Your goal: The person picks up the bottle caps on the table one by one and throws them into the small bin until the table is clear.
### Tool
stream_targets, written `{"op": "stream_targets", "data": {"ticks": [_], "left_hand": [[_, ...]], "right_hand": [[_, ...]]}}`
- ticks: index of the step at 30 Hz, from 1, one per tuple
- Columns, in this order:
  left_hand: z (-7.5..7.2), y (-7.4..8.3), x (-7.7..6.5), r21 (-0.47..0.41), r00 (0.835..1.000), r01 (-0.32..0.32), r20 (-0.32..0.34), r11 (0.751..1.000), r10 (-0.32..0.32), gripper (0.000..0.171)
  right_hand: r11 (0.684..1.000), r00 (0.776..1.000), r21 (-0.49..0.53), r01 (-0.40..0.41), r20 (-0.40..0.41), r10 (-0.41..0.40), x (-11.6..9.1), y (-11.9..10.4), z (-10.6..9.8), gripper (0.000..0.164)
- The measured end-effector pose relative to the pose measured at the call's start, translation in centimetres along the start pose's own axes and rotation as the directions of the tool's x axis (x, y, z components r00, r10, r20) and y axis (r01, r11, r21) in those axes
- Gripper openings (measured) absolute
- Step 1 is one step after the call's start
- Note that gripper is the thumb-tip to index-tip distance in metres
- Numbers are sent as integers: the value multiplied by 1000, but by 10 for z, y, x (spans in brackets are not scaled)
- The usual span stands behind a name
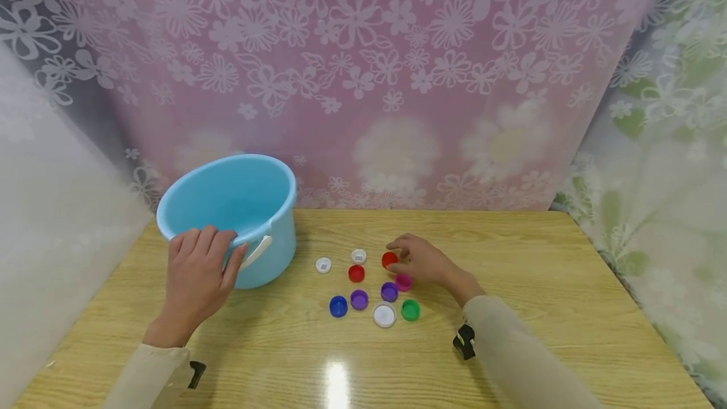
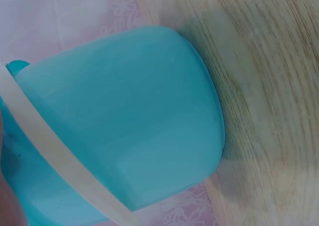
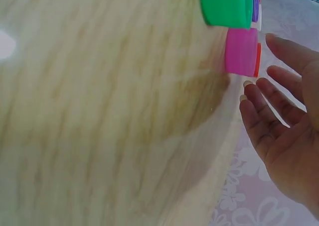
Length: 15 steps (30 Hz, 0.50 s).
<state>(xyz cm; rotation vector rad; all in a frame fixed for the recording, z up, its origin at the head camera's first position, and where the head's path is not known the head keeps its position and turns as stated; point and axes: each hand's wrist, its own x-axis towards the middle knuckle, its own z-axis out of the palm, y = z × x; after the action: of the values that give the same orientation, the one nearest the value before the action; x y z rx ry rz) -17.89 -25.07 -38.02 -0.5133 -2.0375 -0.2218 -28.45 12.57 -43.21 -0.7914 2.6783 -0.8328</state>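
A light blue plastic bucket (image 1: 278, 245) stands at the table's left, tilted a little. My left hand (image 1: 199, 270) grips its near rim, fingers over the edge and thumb along the outside. In the left wrist view the bucket's side (image 2: 134, 106) and white handle (image 2: 60, 156) fill much of the picture. To the right, my right hand (image 1: 423, 260) hovers with thumb and fingers apart around a red bottle cap (image 1: 389, 260); I see no firm contact. A magenta cap (image 1: 404, 282) lies just below that hand. In the right wrist view the right hand's fingers (image 3: 284, 106) are spread.
Left of the right hand lie another red cap (image 1: 356, 273) and two small white caps, one here (image 1: 323, 265). Nearer are a blue cap (image 1: 337, 307), two purple caps, one here (image 1: 359, 300), a larger white cap (image 1: 384, 315) and a green cap (image 1: 411, 310). A flowered curtain (image 1: 397, 81) hangs behind.
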Motion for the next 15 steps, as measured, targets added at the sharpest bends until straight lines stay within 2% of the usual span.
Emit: {"op": "stream_targets", "data": {"ticks": [7,15], "left_hand": [[1,0,1,4,1000,-1,-6,1000,1,38],[2,0,1,6,1000,-4,-21,1000,4,38]], "right_hand": [[996,997,-49,-69,-27,68,0,-1,4,48],[990,990,14,-138,-32,138,0,0,5,42]]}}
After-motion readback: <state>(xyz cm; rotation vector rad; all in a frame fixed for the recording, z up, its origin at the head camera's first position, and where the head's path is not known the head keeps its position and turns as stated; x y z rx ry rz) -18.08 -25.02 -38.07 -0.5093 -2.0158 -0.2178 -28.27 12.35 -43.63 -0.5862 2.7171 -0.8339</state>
